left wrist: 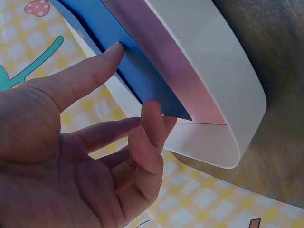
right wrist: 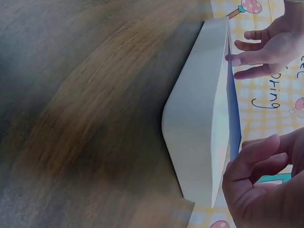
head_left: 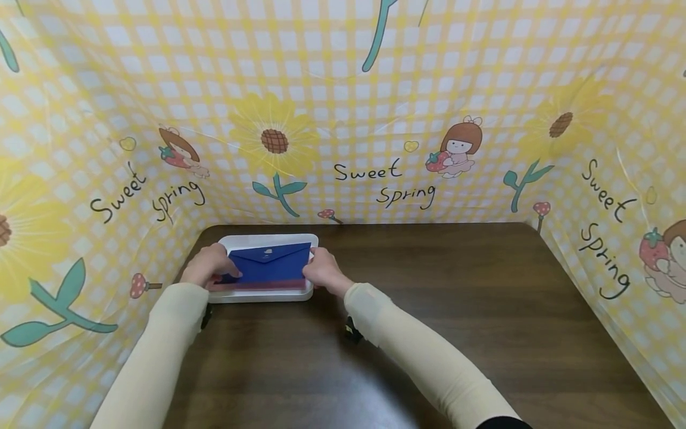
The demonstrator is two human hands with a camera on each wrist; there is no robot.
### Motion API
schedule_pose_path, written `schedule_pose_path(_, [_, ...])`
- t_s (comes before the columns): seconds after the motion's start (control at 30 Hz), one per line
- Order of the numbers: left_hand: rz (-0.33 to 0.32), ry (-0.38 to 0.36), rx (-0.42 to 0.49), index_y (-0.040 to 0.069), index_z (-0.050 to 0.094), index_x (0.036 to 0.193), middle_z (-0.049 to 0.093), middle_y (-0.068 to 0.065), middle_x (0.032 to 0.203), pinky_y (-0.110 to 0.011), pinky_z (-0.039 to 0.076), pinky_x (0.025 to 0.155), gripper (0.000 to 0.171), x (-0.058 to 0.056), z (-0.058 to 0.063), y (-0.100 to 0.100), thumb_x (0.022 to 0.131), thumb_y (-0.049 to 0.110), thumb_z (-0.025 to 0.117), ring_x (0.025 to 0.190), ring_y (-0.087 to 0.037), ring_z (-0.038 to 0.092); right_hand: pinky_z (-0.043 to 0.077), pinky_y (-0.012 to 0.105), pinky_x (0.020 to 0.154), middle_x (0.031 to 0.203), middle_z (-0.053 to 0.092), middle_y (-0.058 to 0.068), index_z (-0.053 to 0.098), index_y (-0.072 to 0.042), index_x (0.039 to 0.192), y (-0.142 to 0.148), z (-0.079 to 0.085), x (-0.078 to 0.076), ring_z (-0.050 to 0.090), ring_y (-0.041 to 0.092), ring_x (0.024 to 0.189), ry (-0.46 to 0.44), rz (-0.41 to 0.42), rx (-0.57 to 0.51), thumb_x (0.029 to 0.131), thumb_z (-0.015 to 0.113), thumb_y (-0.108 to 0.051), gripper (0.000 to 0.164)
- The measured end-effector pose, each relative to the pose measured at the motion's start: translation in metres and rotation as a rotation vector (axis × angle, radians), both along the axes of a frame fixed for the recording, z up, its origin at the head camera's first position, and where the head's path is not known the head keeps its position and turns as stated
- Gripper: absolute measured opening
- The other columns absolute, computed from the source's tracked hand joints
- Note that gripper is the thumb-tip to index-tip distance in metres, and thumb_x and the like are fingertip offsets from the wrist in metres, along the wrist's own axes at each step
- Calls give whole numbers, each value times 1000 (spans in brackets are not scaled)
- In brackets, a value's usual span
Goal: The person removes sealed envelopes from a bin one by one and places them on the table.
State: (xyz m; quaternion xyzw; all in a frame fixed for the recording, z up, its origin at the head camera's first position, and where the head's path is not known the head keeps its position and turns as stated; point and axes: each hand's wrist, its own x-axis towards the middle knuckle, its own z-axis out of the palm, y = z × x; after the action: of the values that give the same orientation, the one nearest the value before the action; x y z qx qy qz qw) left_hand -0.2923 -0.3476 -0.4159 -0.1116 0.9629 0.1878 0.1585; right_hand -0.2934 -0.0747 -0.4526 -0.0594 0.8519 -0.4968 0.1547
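Observation:
A dark blue envelope [head_left: 270, 267] with a pointed flap and a small light emblem lies tilted over a white tray [head_left: 257, 297]. My left hand [head_left: 210, 266] holds its left end; in the left wrist view the thumb lies on the blue face and the curled fingers are at the edge. At the right end, my right hand [head_left: 326, 271] pinches the envelope near its corner, and the right wrist view shows those fingers [right wrist: 251, 161] bent at the blue edge. Beneath the envelope, a flat pink sheet-like item [left wrist: 199, 90] shows inside the tray.
The tray stands at the far left of a dark brown wooden table [head_left: 429, 310]. A yellow checked cloth [head_left: 375, 119] with flowers and "Sweet Spring" lettering rises behind the table and along both sides.

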Motion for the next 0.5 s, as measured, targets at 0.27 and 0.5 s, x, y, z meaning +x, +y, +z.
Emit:
schedule_pose_path(0.27, [-19,-29,30,-4,50,94,52,-9,69,-30,46,54,39,2,7,1,87,18,81,56,-18,52,58,50,71,76,59,8,48,5,153,1,-4,-1,50,19,45,-31,-39,-1,98,56,2,56])
schedule_pose_path(0.5, [-41,-31,42,-13,52,104,56,-18,84,-29,50,56,45,1,16,5,87,18,81,60,-19,58,47,37,51,90,69,14,51,2,152,5,-4,-4,47,19,43,-29,-49,-19,98,56,0,54])
